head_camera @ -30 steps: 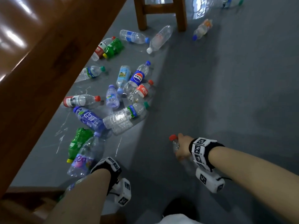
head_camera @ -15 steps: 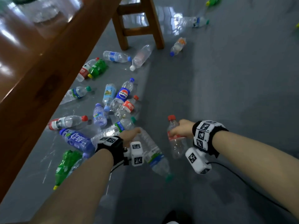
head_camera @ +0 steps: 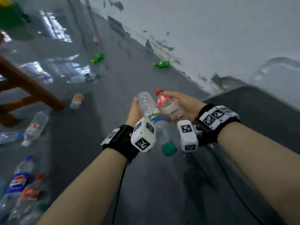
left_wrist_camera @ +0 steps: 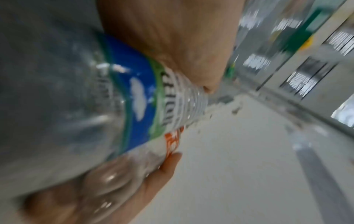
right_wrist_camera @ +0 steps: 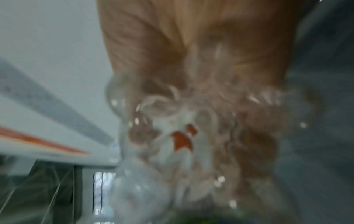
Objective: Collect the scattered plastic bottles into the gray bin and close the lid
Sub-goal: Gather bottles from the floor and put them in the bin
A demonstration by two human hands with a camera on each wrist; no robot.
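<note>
My left hand grips a clear water bottle with a blue-green label and a green cap that points back toward me; the left wrist view shows fingers and thumb wrapped round that bottle. My right hand holds a clear red-capped, red-labelled bottle, neck pointing away; in the right wrist view its base fills the blurred picture. Both bottles are raised side by side, touching. A dark gray surface, perhaps the bin, lies at the right by the wall.
Loose bottles lie on the gray floor: several at the lower left, clear ones by a wooden stool leg, two green ones farther off. A white scuffed wall runs along the right.
Both hands lifted their bottles off the floor and brought them together. The view swung up and right, away from the pile under the table, toward the wall.
</note>
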